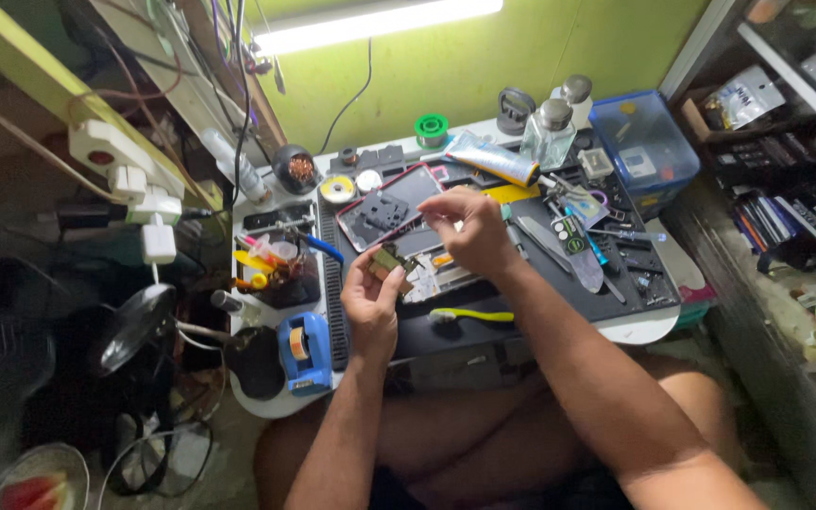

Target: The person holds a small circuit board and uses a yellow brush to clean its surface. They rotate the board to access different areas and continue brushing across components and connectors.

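Note:
My left hand (370, 297) holds a small brownish electronic part (389, 260) between thumb and fingers, above the black work mat (559, 293). My right hand (469, 231) hovers just right of it with fingers pinched close to the part; whether it grips anything I cannot tell. Behind the hands lies an opened phone (387, 210) with a red frame. A yellow-handled toothbrush (472, 315) rests on the mat just below my right hand.
A blue tape dispenser (304, 351) sits at the front left. Tweezers and small tools (569, 241) lie to the right. A glass bottle (548, 132), a blue plastic box (644, 146), a tube (491, 159) and solder reel (432, 127) line the back. Power strip (129, 175) hangs left.

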